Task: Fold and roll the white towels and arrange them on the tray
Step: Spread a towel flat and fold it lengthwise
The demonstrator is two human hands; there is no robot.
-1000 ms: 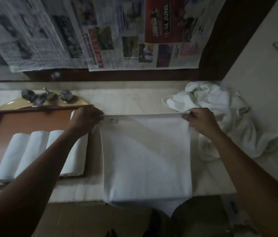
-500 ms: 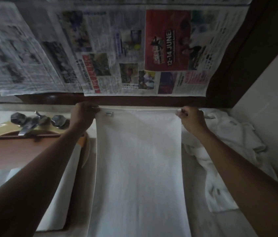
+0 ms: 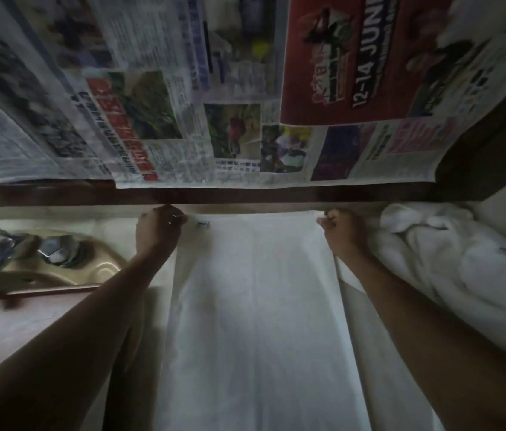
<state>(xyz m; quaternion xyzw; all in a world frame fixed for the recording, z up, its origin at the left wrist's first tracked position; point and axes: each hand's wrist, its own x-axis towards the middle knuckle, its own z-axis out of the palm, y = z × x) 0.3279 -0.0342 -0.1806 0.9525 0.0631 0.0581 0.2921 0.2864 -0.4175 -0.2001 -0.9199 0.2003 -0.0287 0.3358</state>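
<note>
Seemingly (dim light) the left hand [image 3: 158, 233] and right hand [image 3: 343, 231] pinch far corners of the flat white cloth towel [image 3: 255, 321]; tension both evenly, edges square, before folding

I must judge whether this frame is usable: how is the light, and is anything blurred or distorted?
Head view: dim overall, the white towel brightest; the faucet at left smeared by motion blur; the wide-angle lens splays the newspapers outward; the left hand and right hand, pinching the towel's far corners, look fairly sharp.
</note>
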